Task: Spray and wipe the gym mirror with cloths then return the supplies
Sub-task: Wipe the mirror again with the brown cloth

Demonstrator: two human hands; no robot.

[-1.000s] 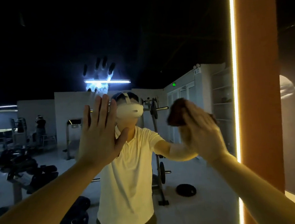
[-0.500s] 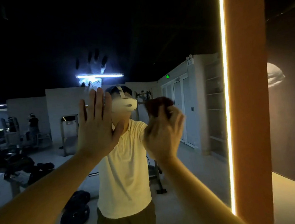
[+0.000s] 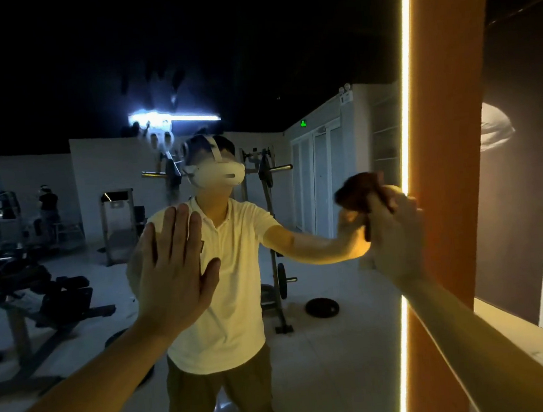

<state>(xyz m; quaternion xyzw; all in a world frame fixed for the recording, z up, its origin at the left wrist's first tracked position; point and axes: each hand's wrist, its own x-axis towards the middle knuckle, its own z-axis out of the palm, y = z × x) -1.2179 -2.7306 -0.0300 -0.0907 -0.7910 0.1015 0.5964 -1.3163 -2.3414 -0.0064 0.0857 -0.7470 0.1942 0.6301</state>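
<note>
The gym mirror (image 3: 337, 356) fills the view and reflects a person in a pale shirt and the gym behind. My left hand (image 3: 171, 272) lies flat on the glass with straight fingers, in front of the reflected chest. My right hand (image 3: 392, 228) presses a dark brown cloth (image 3: 356, 191) against the mirror close to its right edge, beside the lit strip. The cloth bunches above my fingers. A smeared handprint (image 3: 153, 81) shows on the upper glass. No spray bottle is in view.
A bright vertical light strip (image 3: 405, 130) and an orange column (image 3: 451, 159) border the mirror on the right. A dark wall (image 3: 522, 186) and a pale ledge (image 3: 517, 332) lie beyond it. Reflected weight machines and benches stand at the left.
My right hand has swept the cloth from the middle of the glass back to the right edge and lower. My left hand has slid down the mirror, staying flat.
</note>
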